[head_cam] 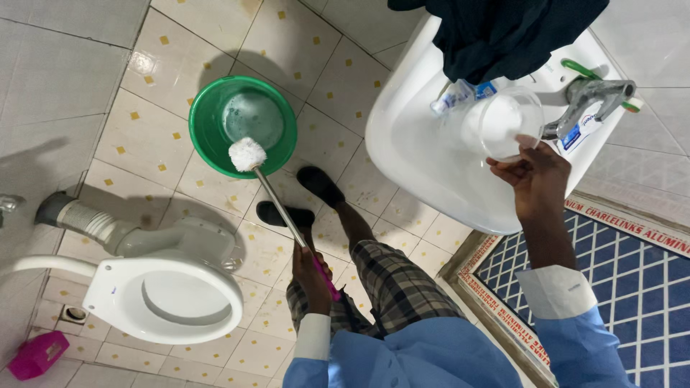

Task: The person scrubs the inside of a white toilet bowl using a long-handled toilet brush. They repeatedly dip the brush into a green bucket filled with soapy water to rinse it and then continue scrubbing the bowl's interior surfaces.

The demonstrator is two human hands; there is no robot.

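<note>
the toilet brush is held by its pink handle in the left hand, fingers wrapped tight, white head poised over the green basin on the floor, while a clear plastic cup is gripped by the right hand over the white sink, so a steady dip seems called for.

Green basin; white brush head on a pink-gripped handle. White toilet and sink. Cream floor tiles carry yellow squares; trousers are plaid.
</note>
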